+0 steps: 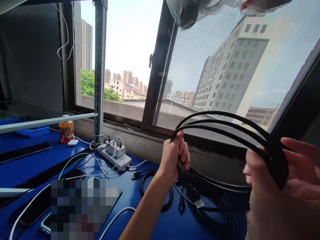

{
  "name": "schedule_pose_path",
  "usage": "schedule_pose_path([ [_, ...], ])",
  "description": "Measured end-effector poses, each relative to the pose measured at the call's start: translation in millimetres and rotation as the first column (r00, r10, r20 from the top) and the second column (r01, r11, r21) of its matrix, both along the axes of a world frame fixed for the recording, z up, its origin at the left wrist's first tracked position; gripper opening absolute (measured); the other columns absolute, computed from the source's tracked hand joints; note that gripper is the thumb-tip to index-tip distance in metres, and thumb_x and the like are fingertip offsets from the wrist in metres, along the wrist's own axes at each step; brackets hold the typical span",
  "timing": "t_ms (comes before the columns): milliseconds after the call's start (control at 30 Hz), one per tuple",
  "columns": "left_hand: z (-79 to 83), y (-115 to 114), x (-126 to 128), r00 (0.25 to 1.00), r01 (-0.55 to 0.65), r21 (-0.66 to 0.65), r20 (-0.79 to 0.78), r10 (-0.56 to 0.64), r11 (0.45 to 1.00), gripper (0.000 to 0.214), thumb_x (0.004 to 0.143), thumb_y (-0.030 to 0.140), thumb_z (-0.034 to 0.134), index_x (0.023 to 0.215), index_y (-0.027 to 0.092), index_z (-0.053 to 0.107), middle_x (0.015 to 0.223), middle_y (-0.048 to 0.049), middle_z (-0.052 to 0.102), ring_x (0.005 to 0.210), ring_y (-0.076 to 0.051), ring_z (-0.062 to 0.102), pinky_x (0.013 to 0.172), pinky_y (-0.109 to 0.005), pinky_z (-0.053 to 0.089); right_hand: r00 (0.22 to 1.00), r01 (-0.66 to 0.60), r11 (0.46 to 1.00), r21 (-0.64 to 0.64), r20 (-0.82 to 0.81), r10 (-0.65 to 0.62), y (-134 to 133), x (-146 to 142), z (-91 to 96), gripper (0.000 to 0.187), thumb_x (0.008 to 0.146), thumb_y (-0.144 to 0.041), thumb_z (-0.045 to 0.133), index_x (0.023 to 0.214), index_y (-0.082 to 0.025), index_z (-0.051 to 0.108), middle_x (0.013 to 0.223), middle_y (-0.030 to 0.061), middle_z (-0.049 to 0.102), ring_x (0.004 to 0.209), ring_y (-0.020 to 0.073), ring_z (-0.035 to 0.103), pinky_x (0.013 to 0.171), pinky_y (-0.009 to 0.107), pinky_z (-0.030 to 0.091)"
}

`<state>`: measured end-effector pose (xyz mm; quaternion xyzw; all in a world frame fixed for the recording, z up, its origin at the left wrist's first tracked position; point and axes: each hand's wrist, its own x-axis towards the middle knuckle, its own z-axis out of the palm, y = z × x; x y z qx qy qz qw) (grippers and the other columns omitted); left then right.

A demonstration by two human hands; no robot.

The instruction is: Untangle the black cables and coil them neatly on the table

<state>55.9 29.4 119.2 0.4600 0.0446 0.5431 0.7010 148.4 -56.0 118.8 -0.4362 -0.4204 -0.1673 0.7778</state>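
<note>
black cable loops (225,128) run sideways, gripped between closed left hand (174,155) and right hand (280,173).

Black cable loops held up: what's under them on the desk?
Under the black cable loops: more coiled black cable and a connector on the blue desk. The right hand hides the rest.

No legible text anywhere.
</note>
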Motion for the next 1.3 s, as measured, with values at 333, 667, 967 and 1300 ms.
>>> schedule_pose_path([
  [333, 4.5, 3, -7, 0.996, -0.064, -0.060, -0.059, 0.060, 0.996, 0.059, 0.068, 0.051, 0.065, 0.038, 0.020, 0.025, 0.030, 0.0093, 0.020, 0.025, -0.001, 0.015, 0.030, -0.017, 0.010, 0.939, -0.273, 0.954, -0.120, -0.249, 0.237, 11, 0, 10.1, 0.031, 0.061, -0.043, 0.079, 0.079, -0.020, 0.069, 0.039, -0.0096, 0.038, 0.032, 0.0065, 0.039, 0.033, 0.017, 0.031],
  [667, -21.8, 10, 26, 0.825, -0.103, 0.048, -0.554, 0.112, 0.994, 0.052, 0.080, 0.044, 0.051, 0.034, 0.019, 0.045, 0.033, -0.0011, 0.043, 0.026, -0.012, 0.041, 0.030, -0.022, 0.027, 0.932, -0.274, 0.961, 0.035, -0.239, 0.274, -17, -19, 16.8, 0.038, 0.061, -0.037, 0.075, 0.043, -0.022, 0.044, 0.032, -0.0070, 0.032, 0.027, 0.0061, 0.029, 0.026, 0.022, 0.020],
  [967, -14.4, -4, 14, 0.594, 0.526, 0.088, -0.750, -0.291, 0.846, 0.073, 0.091, 0.044, 0.018, 0.032, 0.019, 0.054, 0.038, -0.0097, 0.052, 0.040, -0.016, 0.051, 0.048, -0.024, 0.041, 0.952, -0.154, 0.987, 0.053, -0.261, 0.162, -20, -19, 3.8, 0.022, 0.071, -0.039, 0.076, 0.086, -0.024, 0.069, 0.040, -0.0069, 0.044, 0.030, 0.0092, 0.034, 0.030, 0.026, 0.027],
  [1300, -8.1, 2, -8, 0.656, 0.468, 0.092, -0.703, -0.275, 0.879, 0.043, 0.083, 0.030, 0.033, 0.067, 0.019, 0.071, 0.068, -0.0049, 0.066, 0.061, -0.016, 0.058, 0.068, -0.026, 0.045, 0.906, -0.253, 0.936, 0.246, -0.279, 0.319, -13, -37, 10.6, 0.012, 0.066, -0.028, 0.073, 0.065, -0.021, 0.062, 0.032, -0.0100, 0.026, 0.026, 0.0041, 0.021, 0.031, 0.025, 0.010],
])
